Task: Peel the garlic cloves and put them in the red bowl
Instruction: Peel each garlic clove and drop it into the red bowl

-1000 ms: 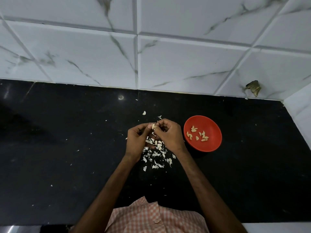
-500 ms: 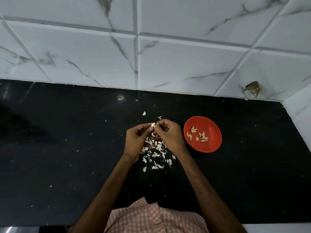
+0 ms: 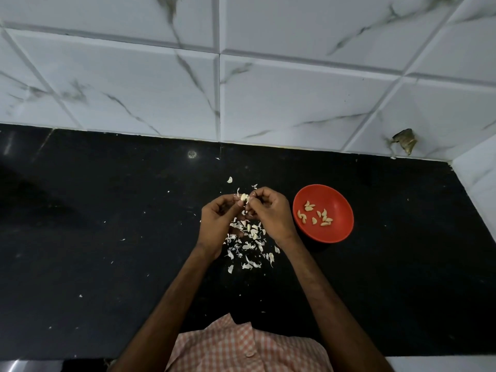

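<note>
A: Finger state, both hands?
B: Left fingers (image 3: 233,202) are curled, with thumb and forefinger pinching a garlic clove (image 3: 244,197). Right fingertips (image 3: 257,196) are curled in and pinch the same clove from the other side. A strip of white skin stands up from the clove.

A: Hand position?
B: The left hand (image 3: 218,224) and right hand (image 3: 269,213) meet fingertip to fingertip, raised over the middle of the worktop (image 3: 107,237). Both forearms run in from the near edge.

A: What lies directly below?
B: A pile of skins (image 3: 248,242) on the worktop, under and between the wrists. A few cloves are mixed in; whether they are peeled cannot be told. Loose flakes are scattered towards the back edge and to the left.

A: Location of the red bowl?
B: The red bowl (image 3: 331,234) stands on the worktop just right of the right hand, towards the right end, apart from the wrist. The peeled cloves (image 3: 315,217) lie in it, in a loose cluster.

A: Surroundings?
B: A white marbled tile wall (image 3: 268,89) runs along the back edge and turns at the back right corner. A checked shirt (image 3: 241,347) shows at the near edge
</note>
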The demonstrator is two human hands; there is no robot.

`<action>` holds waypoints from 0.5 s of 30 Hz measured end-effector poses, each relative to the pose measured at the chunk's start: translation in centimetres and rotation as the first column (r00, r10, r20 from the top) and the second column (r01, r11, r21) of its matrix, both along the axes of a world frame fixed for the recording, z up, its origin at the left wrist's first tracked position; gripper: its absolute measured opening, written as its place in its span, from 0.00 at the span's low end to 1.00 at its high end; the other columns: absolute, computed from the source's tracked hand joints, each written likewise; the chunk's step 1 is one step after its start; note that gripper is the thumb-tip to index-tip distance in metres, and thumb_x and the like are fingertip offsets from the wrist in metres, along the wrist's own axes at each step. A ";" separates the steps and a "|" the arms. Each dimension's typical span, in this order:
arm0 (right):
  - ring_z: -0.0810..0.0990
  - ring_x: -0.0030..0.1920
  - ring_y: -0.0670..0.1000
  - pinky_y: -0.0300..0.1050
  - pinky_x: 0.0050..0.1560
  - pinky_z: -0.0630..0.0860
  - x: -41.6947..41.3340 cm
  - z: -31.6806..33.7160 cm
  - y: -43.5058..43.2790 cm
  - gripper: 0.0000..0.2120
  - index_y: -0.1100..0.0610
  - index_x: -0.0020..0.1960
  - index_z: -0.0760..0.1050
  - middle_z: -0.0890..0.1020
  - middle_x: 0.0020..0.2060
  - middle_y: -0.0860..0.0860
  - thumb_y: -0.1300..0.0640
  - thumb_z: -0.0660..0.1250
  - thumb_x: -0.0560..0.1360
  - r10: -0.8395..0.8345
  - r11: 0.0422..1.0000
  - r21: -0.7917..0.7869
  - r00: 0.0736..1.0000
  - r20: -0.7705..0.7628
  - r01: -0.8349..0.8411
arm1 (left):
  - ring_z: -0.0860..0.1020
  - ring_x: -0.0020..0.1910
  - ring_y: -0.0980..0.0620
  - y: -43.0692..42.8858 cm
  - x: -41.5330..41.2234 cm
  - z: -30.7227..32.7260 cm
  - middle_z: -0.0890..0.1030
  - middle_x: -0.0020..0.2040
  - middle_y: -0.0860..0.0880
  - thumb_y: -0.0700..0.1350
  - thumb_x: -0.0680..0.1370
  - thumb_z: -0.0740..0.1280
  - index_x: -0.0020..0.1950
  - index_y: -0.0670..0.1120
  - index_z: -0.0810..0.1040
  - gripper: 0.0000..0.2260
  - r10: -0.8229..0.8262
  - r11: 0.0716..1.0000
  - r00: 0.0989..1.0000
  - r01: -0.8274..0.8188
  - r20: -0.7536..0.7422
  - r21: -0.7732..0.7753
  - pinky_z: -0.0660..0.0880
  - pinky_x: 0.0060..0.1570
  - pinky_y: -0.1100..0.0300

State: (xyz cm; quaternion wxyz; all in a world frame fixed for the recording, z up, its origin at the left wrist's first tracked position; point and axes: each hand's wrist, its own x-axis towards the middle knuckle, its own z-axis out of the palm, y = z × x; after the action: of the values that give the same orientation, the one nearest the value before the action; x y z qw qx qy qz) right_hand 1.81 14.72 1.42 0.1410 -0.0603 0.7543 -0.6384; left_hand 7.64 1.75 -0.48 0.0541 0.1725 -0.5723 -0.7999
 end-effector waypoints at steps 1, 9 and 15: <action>0.83 0.39 0.50 0.49 0.43 0.84 0.0 -0.1 0.0 0.04 0.62 0.46 0.80 0.83 0.36 0.54 0.66 0.68 0.78 0.007 1.000 0.003 1.000 -0.002 -0.007 | 0.84 0.38 0.51 0.0 0.0 0.0 0.84 0.43 0.46 0.37 0.80 0.68 0.59 0.37 0.79 0.08 0.005 1.000 1.000 -0.005 0.000 0.013 0.78 0.25 0.59; 0.86 0.41 0.50 0.49 0.44 0.84 0.3 -0.1 0.1 0.06 0.57 0.46 0.80 0.85 0.37 0.51 0.66 0.68 0.78 0.101 0.995 0.022 0.995 -0.019 -0.100 | 0.82 0.39 0.50 -0.1 -0.3 -0.1 0.83 0.41 0.45 0.38 0.80 0.69 0.56 0.39 0.79 0.06 0.048 0.989 0.997 -0.055 0.057 0.137 0.77 0.25 0.59; 0.84 0.40 0.49 0.50 0.45 0.84 0.1 -0.2 0.4 0.05 0.57 0.47 0.80 0.84 0.37 0.51 0.65 0.69 0.78 0.104 0.995 0.015 0.993 -0.052 -0.103 | 0.81 0.40 0.52 -0.6 -0.4 -0.8 0.83 0.42 0.47 0.40 0.78 0.71 0.54 0.43 0.80 0.06 0.052 0.975 0.994 -0.071 0.092 0.212 0.76 0.29 0.59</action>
State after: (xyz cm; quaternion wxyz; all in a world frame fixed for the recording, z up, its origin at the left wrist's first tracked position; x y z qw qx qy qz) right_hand 1.89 15.12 1.23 0.1543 -0.1155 0.7575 -0.6238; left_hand 7.25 1.16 -1.24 0.0352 0.2293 -0.4788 -0.8467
